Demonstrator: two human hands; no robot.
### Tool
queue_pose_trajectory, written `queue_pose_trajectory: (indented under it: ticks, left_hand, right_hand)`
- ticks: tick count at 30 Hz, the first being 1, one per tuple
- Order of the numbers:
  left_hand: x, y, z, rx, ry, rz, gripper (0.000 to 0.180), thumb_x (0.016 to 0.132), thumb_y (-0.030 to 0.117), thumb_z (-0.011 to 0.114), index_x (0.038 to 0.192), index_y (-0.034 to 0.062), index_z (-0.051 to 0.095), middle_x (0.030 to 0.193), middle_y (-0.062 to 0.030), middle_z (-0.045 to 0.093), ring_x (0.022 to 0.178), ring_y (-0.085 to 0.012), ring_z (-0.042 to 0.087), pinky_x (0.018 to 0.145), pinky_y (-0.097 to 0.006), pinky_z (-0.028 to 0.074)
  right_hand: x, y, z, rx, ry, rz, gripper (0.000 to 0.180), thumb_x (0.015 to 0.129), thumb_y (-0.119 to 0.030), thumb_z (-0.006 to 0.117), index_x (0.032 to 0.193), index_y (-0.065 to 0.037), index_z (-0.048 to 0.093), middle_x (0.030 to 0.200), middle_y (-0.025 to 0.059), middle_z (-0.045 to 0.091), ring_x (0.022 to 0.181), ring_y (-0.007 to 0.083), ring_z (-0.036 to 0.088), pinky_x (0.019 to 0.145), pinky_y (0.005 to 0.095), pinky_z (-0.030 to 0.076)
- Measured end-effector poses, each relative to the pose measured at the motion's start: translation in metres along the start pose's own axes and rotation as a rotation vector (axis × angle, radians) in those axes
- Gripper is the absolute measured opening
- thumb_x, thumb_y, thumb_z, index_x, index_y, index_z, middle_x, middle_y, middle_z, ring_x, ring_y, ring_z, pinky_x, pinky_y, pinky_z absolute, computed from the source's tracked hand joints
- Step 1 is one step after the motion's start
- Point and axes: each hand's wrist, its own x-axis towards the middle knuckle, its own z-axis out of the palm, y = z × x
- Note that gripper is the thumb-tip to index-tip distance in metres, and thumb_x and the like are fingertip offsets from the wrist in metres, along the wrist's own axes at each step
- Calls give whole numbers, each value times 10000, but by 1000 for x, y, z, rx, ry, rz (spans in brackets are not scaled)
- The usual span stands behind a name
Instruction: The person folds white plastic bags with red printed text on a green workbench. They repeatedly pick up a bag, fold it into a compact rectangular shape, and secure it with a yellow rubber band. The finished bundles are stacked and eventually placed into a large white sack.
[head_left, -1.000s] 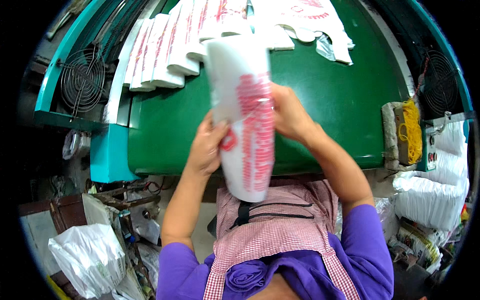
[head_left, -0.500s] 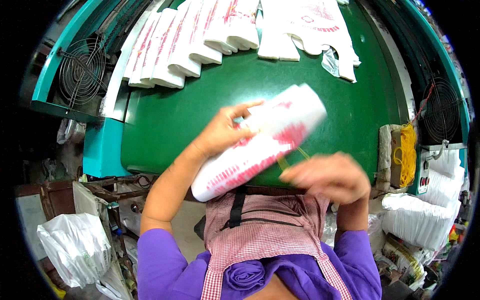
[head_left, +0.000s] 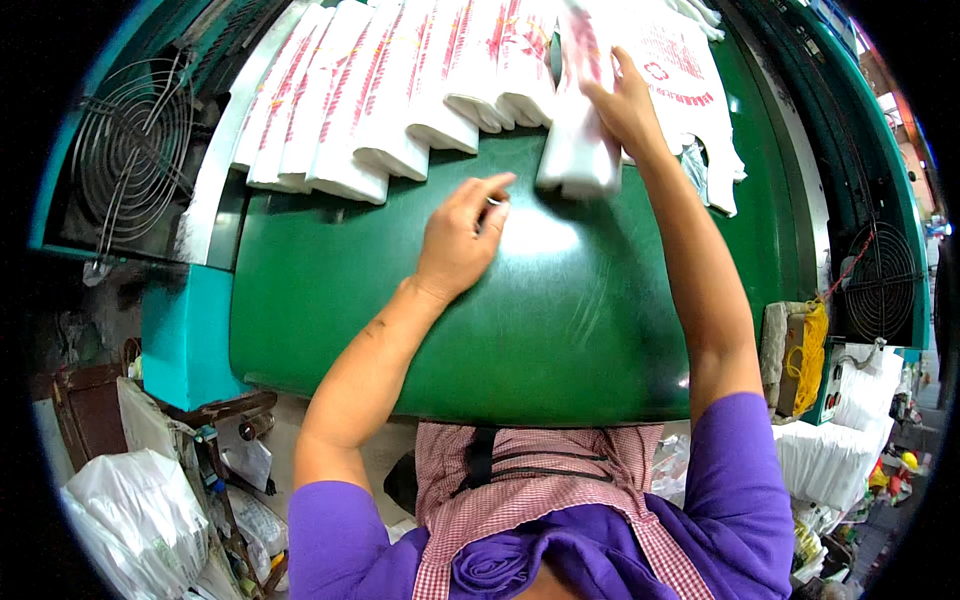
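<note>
My right hand [head_left: 630, 105] is stretched far out over the green work surface [head_left: 480, 350]. It grips a folded bundle of white plastic bags [head_left: 582, 150] with red print, blurred by motion. This bundle lies just right of a row of similar folded bundles [head_left: 345, 130], which overlap each other along the far left. Beyond my right hand are flat white bags [head_left: 690, 100] with red print and cut-out handles. My left hand [head_left: 462, 235] hovers over the middle of the surface, fingers loosely bent, thumb and index finger apart, with no bundle in it.
Round fan guards flank the surface, one on the left [head_left: 133, 150] and one on the right [head_left: 880, 265]. Yellow ties [head_left: 808, 360] hang from a holder at the right edge. White bags [head_left: 140, 520] are heaped low left, with more stacks [head_left: 835, 450] low right.
The bag bundle has gone from in front of my body to the far row. My left hand has let go of it; my right hand has reached forward with it.
</note>
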Motion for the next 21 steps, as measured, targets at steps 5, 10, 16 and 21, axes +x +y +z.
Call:
queue_pose_trajectory:
  ticks: [5,10,16,21]
  left_hand:
    - [2,1,7,47,-32,30,276,830,40,587,1105,36,610,836,-92,601,677,-189,577,632,-296,473]
    - [-1,-1,4,32,-54,-8,275,824,26,581,1097,34,617,823,-73,603,659,-153,565,595,-266,450]
    - [4,-5,4,69,-16,-8,252,816,41,582,1064,45,631,835,-89,615,662,-200,587,613,-304,476]
    - [-12,16,0,135,-37,45,330,820,115,630,1146,70,607,1043,-114,599,899,-242,582,791,-339,465]
  right_hand:
    - [54,-3,86,172,-144,-18,842,889,-513,548,1487,-79,144,1469,215,302,1355,315,300,1098,385,273]
    - [40,13,25,69,-281,-25,573,889,-401,599,1328,-48,497,1322,196,517,1233,290,486,1027,377,392]
    - [-39,75,-89,-756,-270,-52,180,825,-115,599,981,-34,639,991,171,636,943,347,598,831,414,482]
    - [-104,40,-119,-459,-496,-142,88,835,-110,573,838,-34,616,833,197,621,833,364,593,750,436,468]
